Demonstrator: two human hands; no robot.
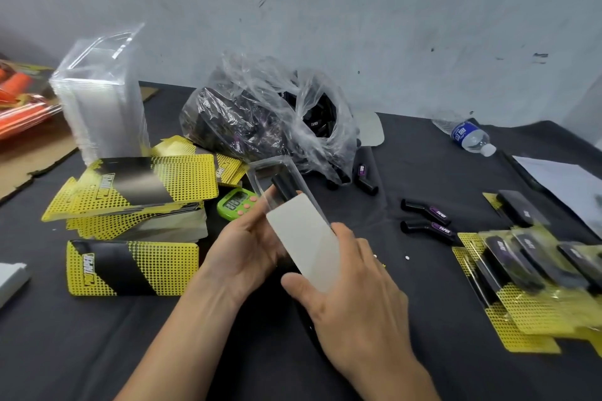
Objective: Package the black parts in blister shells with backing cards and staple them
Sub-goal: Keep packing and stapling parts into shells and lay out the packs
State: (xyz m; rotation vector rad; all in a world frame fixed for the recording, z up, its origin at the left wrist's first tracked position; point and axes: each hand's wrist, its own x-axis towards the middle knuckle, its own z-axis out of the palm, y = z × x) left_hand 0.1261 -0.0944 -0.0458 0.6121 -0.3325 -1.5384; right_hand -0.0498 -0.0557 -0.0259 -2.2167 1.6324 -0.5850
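My left hand (242,251) holds a clear blister shell (277,177) from below; a black part (284,187) lies inside it. My right hand (350,298) grips the near end of a backing card (303,239), whose plain grey back faces up, partly slid into the shell. Yellow-and-black backing cards (136,187) lie piled at the left, with one card (130,267) flat nearer me. A tall stack of empty shells (101,107) stands behind them. Loose black parts (423,216) lie on the cloth. Finished packs (534,273) are heaped at the right.
A clear plastic bag (267,120) full of black parts sits mid-table. A green timer (236,202) lies beside the cards. A water bottle (469,135) lies at the back right, white paper (563,182) beyond it. Orange packs (19,101) are far left. The black cloth (97,352) covers the table.
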